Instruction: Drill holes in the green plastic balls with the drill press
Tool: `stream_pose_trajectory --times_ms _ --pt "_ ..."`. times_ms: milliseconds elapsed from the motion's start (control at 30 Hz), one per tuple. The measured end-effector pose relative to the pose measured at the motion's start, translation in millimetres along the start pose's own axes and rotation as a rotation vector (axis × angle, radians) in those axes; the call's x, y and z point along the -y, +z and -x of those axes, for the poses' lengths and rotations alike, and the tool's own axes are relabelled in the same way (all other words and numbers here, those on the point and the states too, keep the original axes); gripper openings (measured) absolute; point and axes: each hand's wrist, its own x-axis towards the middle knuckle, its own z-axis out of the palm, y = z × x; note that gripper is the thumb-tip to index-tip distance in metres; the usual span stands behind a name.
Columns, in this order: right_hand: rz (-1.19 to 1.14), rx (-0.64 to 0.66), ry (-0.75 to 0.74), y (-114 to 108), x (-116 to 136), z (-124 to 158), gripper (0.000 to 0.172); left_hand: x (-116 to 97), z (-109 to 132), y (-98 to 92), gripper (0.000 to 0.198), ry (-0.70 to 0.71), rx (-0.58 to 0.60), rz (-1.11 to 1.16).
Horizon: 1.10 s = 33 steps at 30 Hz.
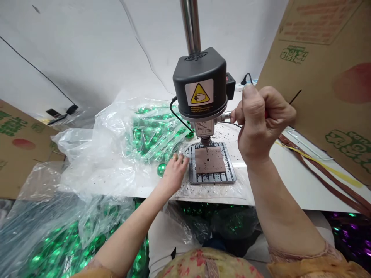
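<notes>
R hand (pixel 262 119), upper rt, curled on drill lever (pixel 227 116); my L hand (pixel 174 172), mid-frame, fingers loosely out, cd get nicked if it strays under bit (pixel 206 150).

Above the drill press (pixel 203 85), the steel column (pixel 191 29) runs off the top edge! Right of the press, the right hand (pixel 257 125) smothers most of the lever (pixel 227 115); left of it, the left hand (pixel 174 172) hides its palm. Label (pixel 204 128) print? Too tiny!

Drill press (pixel 199 79) on tabletop (pixel 281 170), base plate (pixel 213 179) near front edge. Right hand (pixel 256 125) gripping its lever (pixel 227 116), left hand (pixel 175 173) by plate's left edge. Green ball (pixel 161 170) just left of that hand.
</notes>
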Motion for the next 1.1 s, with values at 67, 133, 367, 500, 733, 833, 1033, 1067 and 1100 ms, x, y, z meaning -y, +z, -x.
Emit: stream_pose_trajectory --times_ms 67,133,367,500,733,833,1033,1067,1100 --pt "0.002 0.013 -0.013 -0.3 0.8 0.4 0.050 12.0 -0.8 -1.5 0.033 -0.088 0.133 -0.017" --pt "-0.007 0.025 -0.029 -0.1 1.6 0.6 0.049 21.5 1.2 -2.4 0.028 -0.108 0.174 0.039" --pt "0.005 0.012 -0.066 1.6 3.5 0.9 0.049 9.7 3.3 -5.0 0.038 -0.253 -0.353 1.107" --pt "-0.019 0.018 -0.081 1.6 4.2 0.9 0.048 -9.5 -5.2 -6.8 0.047 -0.429 -0.294 1.842" --pt "-0.099 0.056 -0.095 0.8 3.5 -0.5 0.048 -22.7 -19.0 2.6 0.058 -0.488 -0.238 1.914" --pt "-0.090 0.057 -0.100 0.6 4.7 -0.4 0.046 -22.2 -23.1 11.8 0.063 -0.405 -0.234 1.729" --pt "-0.068 0.048 -0.099 0.1 6.6 0.6 0.045 -20.0 -33.4 22.4 0.056 -0.302 -0.263 1.564" --pt "-0.067 0.052 -0.094 -0.1 6.3 0.7 0.045 -20.4 -34.9 22.4 0.056 -0.282 -0.253 1.552" --pt "-0.065 0.056 -0.090 -0.2 5.9 0.8 0.045 -20.9 -36.3 22.0 0.055 -0.265 -0.248 1.541"
